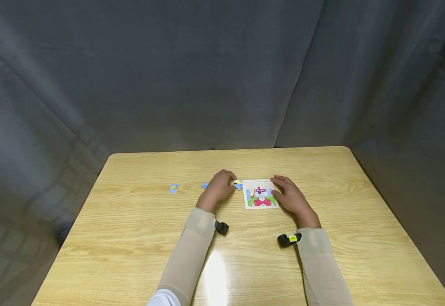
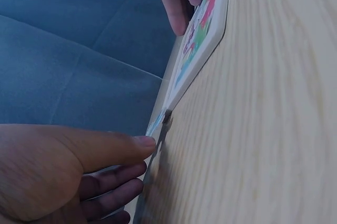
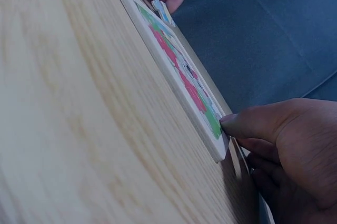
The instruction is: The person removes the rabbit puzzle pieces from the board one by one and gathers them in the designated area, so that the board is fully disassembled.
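A small picture puzzle board (image 1: 260, 194) with a red and white animal lies flat mid-table. My left hand (image 1: 231, 183) sits just left of it and pinches a blue and yellow puzzle piece (image 1: 238, 184) at the board's upper left corner. In the left wrist view the thumb (image 2: 143, 142) meets that piece (image 2: 157, 122) beside the board (image 2: 206, 34). My right hand (image 1: 280, 192) rests against the board's right edge with relaxed fingers. In the right wrist view its thumb (image 3: 229, 121) touches the board (image 3: 174, 63) rim, while the piece (image 3: 163, 11) shows at the far corner.
Two loose blue puzzle pieces lie left of my left hand, one (image 1: 174, 188) farther out and one (image 1: 205, 185) partly behind the hand. The wooden table (image 1: 138, 238) is ringed by a grey curtain (image 1: 207, 76). Black wrist cameras sit on both sleeves.
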The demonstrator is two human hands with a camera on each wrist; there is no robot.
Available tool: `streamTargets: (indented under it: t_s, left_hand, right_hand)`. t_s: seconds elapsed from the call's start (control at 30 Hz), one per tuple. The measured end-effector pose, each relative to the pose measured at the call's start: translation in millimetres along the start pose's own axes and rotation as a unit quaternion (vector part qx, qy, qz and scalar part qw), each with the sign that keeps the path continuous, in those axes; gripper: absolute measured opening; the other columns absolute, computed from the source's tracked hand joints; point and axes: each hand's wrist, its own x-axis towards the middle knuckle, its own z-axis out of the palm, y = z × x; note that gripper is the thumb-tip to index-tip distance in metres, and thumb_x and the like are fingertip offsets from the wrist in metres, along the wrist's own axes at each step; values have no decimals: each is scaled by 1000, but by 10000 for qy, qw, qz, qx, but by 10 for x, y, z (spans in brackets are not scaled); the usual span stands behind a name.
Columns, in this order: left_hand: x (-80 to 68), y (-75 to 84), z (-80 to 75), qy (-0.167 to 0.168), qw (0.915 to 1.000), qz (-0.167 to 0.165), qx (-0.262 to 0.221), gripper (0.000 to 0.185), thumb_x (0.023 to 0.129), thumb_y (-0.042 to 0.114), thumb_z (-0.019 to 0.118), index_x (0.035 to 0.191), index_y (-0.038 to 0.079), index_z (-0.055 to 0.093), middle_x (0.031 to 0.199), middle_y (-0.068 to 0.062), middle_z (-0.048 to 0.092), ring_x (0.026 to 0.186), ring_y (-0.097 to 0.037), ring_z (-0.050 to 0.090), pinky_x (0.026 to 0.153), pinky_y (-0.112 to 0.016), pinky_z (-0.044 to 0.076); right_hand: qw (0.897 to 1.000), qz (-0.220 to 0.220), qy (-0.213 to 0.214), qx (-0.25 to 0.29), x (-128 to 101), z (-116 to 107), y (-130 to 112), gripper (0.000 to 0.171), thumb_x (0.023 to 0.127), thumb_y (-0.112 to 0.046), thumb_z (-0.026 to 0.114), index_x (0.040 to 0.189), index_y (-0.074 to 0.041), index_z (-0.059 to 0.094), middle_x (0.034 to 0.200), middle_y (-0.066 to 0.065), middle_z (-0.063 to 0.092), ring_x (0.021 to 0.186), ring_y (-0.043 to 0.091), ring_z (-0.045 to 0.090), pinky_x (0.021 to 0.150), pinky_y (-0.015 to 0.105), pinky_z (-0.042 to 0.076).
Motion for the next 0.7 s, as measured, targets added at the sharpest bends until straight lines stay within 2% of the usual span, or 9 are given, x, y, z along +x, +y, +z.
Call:
streamTargets:
  t_s: [0.7]
  left_hand:
    - [-9, -22, 39, -36, 9999, 6, 97, 27, 92, 16, 68, 118, 12, 65, 133, -7, 50, 127, -29, 44, 103, -41, 42]
  right_hand:
    - [10000, 87, 26, 31, -7, 3, 4, 50, 97, -14, 57, 144, -1, 46, 152, 18, 33, 141, 41, 25, 112, 59, 22]
